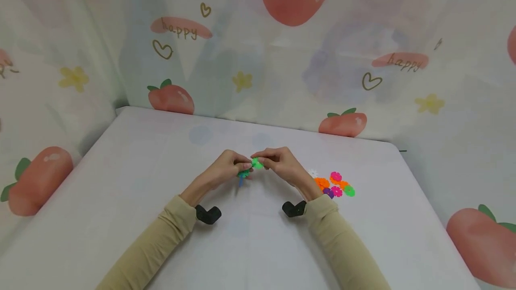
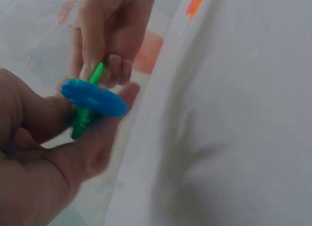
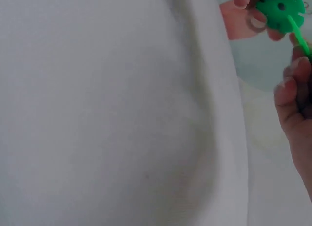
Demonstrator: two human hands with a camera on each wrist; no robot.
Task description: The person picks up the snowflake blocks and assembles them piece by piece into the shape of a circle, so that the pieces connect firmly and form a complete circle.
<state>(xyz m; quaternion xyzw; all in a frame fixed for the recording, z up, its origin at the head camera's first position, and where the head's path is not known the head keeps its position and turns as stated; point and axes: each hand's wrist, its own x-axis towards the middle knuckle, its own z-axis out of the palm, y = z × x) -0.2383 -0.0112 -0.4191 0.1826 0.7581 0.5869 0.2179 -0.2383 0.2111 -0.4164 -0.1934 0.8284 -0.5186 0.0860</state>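
Observation:
Both hands meet above the table, close together in the head view. My left hand (image 1: pixel 225 168) pinches a dark green notched plastic disc (image 3: pixel 278 11) between thumb and fingers. Slotted across that disc is a blue disc (image 2: pixel 95 98), which hangs below the left fingers in the head view. From the other side, my right hand (image 1: pixel 282 163) pinches a light green snowflake disc (image 1: pixel 257 163) by its edge. In the right wrist view the light green disc stands edge-on against the face of the dark green one.
Right of the right forearm lies a loose pile of notched discs: orange (image 1: pixel 322 183), pink (image 1: pixel 336 176), purple (image 1: pixel 328 192), green (image 1: pixel 349 191) and white (image 1: pixel 313 173). The white-covered table (image 1: pixel 250 245) ends at a printed curtain (image 1: pixel 258 57) behind and at both sides.

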